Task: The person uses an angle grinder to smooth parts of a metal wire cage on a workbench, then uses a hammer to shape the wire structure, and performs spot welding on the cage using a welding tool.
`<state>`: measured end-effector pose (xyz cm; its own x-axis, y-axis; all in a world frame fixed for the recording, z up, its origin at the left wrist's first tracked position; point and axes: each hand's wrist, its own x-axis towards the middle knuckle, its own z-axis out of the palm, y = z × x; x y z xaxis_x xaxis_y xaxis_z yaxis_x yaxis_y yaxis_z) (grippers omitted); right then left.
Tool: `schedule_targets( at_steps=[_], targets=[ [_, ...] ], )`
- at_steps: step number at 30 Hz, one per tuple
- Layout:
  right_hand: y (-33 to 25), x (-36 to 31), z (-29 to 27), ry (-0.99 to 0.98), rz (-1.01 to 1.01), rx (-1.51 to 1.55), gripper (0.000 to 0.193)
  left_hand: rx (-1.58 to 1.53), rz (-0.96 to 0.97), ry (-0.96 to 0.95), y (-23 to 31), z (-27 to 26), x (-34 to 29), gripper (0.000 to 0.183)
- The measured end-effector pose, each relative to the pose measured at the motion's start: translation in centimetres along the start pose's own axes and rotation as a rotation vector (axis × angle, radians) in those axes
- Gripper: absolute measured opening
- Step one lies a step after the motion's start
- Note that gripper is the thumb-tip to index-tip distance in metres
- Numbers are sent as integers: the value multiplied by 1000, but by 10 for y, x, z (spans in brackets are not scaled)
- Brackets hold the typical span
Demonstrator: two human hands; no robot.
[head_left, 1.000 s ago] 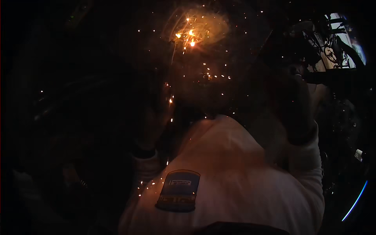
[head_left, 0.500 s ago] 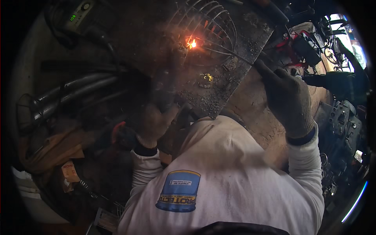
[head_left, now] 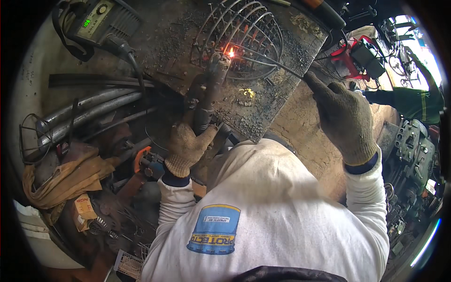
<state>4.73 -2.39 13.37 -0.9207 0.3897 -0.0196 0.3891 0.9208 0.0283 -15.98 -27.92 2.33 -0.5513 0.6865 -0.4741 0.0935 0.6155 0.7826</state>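
Observation:
My left hand, in a knitted work glove, is closed round the dark ribbed handle of a scorched, tube-shaped welding electrode holder. At the holder's far end a small orange flame glows beside a round wire cage. My gloved right hand grips a thin metal rod, its forefinger stretched along it. The rod reaches left to the cage, close to the glow. Beneath the cage is a grimy metal plate strewn with dark grit and a yellow scrap.
A welding machine with a lit display stands at upper left. Curved metal tubes, brown cloth and an orange-ended tool lie left. Rightward are a red-framed item, another person's green sleeve and greasy machinery.
The glare has shrunk to a small glow, and the dark, hazy picture has become brighter and clearer. Both hands have stayed nearly in place.

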Motion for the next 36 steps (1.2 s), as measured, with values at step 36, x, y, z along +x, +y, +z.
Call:
schedule_targets(
  at_steps=[36],
  targets=[
    [-7,4,-3,35,24,-6,49,440,455,175,-18,-2,-1,42]
  ],
)
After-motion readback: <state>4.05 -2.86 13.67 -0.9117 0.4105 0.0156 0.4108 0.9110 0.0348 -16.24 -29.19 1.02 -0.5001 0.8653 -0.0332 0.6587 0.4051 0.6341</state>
